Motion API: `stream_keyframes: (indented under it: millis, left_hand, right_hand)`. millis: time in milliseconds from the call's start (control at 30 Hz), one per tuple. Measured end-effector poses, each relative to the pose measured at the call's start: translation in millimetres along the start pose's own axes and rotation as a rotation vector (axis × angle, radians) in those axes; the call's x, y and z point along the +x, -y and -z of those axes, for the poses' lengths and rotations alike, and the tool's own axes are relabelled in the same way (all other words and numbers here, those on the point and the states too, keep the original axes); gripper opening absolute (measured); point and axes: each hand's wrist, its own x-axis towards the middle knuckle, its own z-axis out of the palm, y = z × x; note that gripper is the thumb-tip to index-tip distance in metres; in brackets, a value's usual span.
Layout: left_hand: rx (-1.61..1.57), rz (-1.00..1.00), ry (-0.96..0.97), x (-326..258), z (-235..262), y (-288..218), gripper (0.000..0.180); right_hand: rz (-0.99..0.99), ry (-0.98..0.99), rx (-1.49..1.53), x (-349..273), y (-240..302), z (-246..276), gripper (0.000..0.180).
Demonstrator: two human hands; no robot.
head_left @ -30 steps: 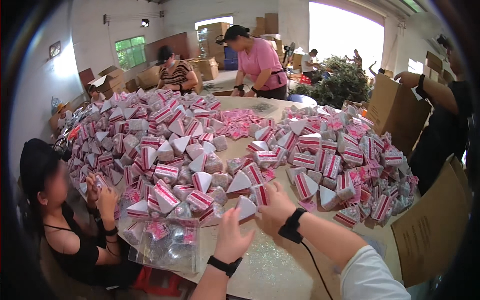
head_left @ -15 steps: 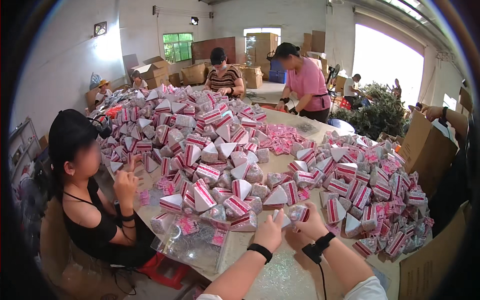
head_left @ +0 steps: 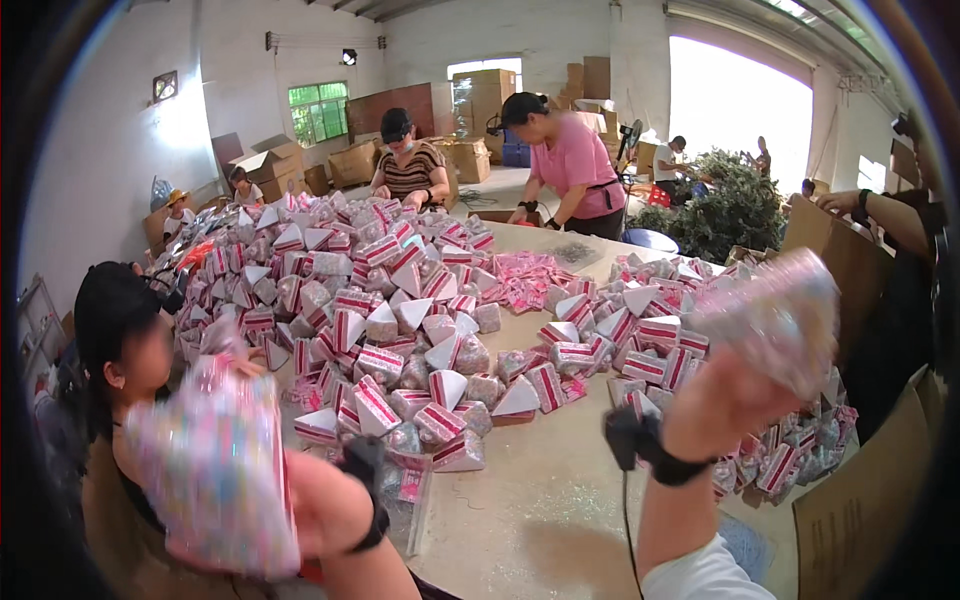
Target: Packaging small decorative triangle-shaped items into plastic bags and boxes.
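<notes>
Raised at the lower left, my left hand (head_left: 325,510) is closed on a cake-slice-shaped piece (head_left: 210,460). Its pastel, glittery face looks large and is smeared by motion; most of the fingers are hidden behind it. My right hand (head_left: 725,400) is lifted at the right, wrapped round a second cake-slice piece (head_left: 780,320) that is shiny and blurred. Between my arms, the table (head_left: 530,500) carries scattered glitter. Beyond lies a big heap of wrapped cake-slice pieces (head_left: 380,360), with white wedge sides and pink-red stripes.
A smaller heap of pieces (head_left: 660,330) is on the right, by an open cardboard box (head_left: 835,240) that a person holds. A co-worker (head_left: 120,330) sits close on my left. Pink cards (head_left: 525,280) lie mid-table. Two people stand across the table. A cable hangs from my right wrist.
Both hands have come up from the table's near edge and spread apart, left hand to the left, right hand to the right, each with a cake-slice piece. The view has shifted slightly.
</notes>
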Motion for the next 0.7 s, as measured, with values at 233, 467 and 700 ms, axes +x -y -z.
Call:
stream_keyframes:
  millis: [233,467,700]
  left_hand:
    - [0.639,0.073,0.794,-18.9,-53.4,34.6,0.079]
    - [0.251,0.11,1.299,-101.3,8.7,-21.6,0.062]
    - [-0.33,0.398,2.045,-203.7,106.9,-76.8,0.061]
  right_hand:
    - [-0.434,1.203,-0.326,-28.1,-28.1,-43.9,0.033]
    - [-0.66,1.396,-0.578,-55.8,-61.4,61.2,0.027]
    - [-0.724,1.78,-0.712,-114.2,-109.9,122.3,0.03]
